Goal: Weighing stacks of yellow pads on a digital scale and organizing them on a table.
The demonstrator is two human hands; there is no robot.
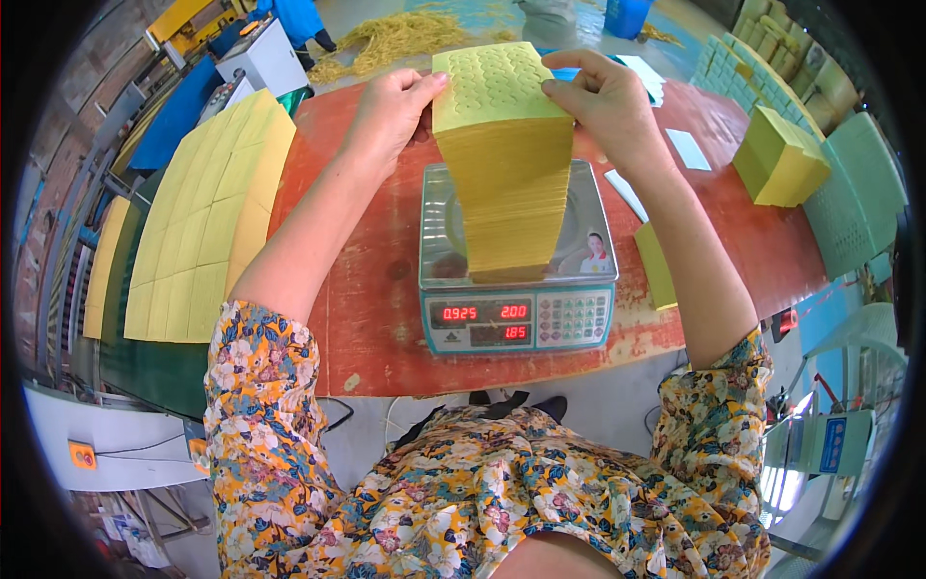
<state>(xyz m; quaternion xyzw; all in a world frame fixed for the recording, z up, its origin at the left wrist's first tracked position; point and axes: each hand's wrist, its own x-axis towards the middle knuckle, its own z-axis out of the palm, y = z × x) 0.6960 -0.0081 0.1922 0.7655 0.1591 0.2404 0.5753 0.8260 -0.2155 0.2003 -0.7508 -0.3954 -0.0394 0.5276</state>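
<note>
A tall stack of yellow paper sheets point(511, 183) stands on the metal pan of a digital scale point(444, 241). Its top sheet carries rows of curved punched marks. My left hand point(394, 111) grips the upper left edge of the stack, thumb on the top sheet and fingers curled down behind the side. At the upper right edge, my right hand point(615, 104) pinches the sheets between thumb and forefinger. How many sheets each hand grips cannot be seen. Red digits glow on the front panel of the scale, beside a keypad point(574, 317).
Large yellow paper piles point(203, 212) stand left of the red table point(357, 251). A smaller yellow stack point(781, 159) sits at the right, and a yellow block point(656, 265) lies beside the scale. Yellow scraps point(400, 39) cover the floor behind, near a person in blue point(297, 17).
</note>
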